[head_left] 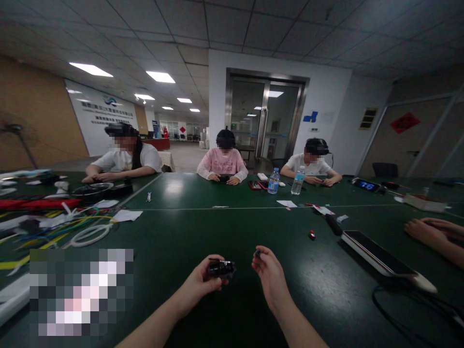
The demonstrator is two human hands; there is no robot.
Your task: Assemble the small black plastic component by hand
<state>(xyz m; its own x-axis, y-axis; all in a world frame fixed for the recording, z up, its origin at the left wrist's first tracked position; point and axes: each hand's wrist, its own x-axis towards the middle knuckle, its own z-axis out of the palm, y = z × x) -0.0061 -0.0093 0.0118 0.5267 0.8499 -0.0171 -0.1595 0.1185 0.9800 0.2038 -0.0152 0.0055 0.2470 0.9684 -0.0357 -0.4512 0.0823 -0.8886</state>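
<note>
Gadget (222, 269), black and glossy, sits in the left hand (203, 279), and those fingers are closed round it, thumb on the near side! It lies sideways in the grip, one end poking out towards the other hand; held that way, I'd say, to leave that end uncovered. Over to the right hand (270, 273): fingertips pinched together on a small dark piece (257, 253), too little to make out, and a tip pinch seems the natural choice for something that size. Both hands are lifted above the green tabletop (174, 249), a gap between them, perhaps so either can turn freely.

Now the containers! Ahead of the right fingers, well apart, stand two upright bottles: a blue-labelled bottle (273, 181) and, just beside it, a clear bottle (298, 181) with what looks like water inside. Far to the right of the fingers there's a shallow box (425, 202); its contents are too small to tell. Away beyond the left fingers sits a dark bowl (93, 189), its inside hard to read. And nearer, forward and right of the right fingers, a little red thing (312, 235) lies alone, easily spotted against the green!
</note>
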